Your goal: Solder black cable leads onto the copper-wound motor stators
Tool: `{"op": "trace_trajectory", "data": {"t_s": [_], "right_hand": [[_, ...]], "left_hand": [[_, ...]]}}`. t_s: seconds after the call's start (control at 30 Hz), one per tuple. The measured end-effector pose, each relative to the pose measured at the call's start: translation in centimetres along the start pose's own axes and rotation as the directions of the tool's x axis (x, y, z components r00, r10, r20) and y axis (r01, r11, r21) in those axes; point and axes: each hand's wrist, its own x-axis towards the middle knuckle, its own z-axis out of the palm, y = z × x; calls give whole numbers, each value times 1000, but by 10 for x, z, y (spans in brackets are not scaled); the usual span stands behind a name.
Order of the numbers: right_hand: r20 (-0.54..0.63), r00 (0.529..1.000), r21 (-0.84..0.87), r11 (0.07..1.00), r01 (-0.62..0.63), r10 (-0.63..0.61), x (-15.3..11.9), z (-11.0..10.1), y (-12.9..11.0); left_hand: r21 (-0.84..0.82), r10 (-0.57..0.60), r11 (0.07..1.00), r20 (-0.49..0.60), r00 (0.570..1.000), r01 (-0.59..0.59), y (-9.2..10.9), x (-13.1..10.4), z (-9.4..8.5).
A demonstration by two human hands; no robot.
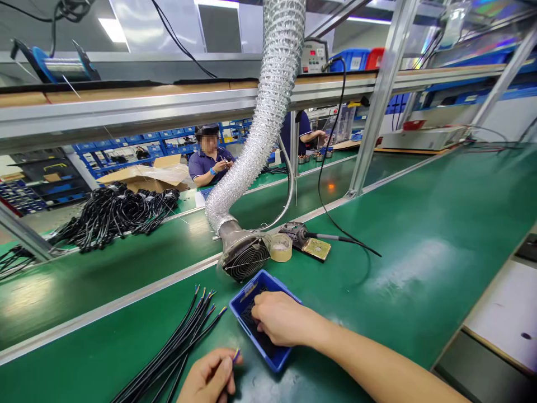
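Observation:
My left hand (213, 374) is closed near the front edge of the view, pinching a cable whose blue and yellow wire tips (237, 354) stick out past the thumb. Inside a blue plastic bin (267, 361) are small dark pieces (248, 313), too small to name. My right hand (279, 319) reaches into that bin from the right, its fingers curled down among the pieces; whatever they grip is hidden. To the left lies a bundle of black cables (176, 347), their stripped ends showing coloured wires and pointing toward the bin.
Behind the bin stand a fume-extractor fan (246, 260), a tape roll (281, 247) and a soldering iron in its stand (312, 238). A silver duct (268, 101) hangs down to the fan. A heap of black cables (121, 215) and a co-worker (212, 157) are beyond the frame rail.

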Motion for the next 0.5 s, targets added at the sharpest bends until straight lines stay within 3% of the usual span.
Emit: {"op": "trace_trajectory", "data": {"t_s": [0.13,0.37,0.5], "right_hand": [[-76,997,115,993,-21,30,-3,-5,0],[-143,986,317,948,-33,82,1,-7,5],[-196,967,633,774,0,161,-4,-9,-13]], "left_hand": [[-105,9,994,-71,997,-17,4,-8,-1],[-239,28,970,-75,997,-45,7,-15,1],[-233,11,972,-92,996,-32,4,-17,1]]}}
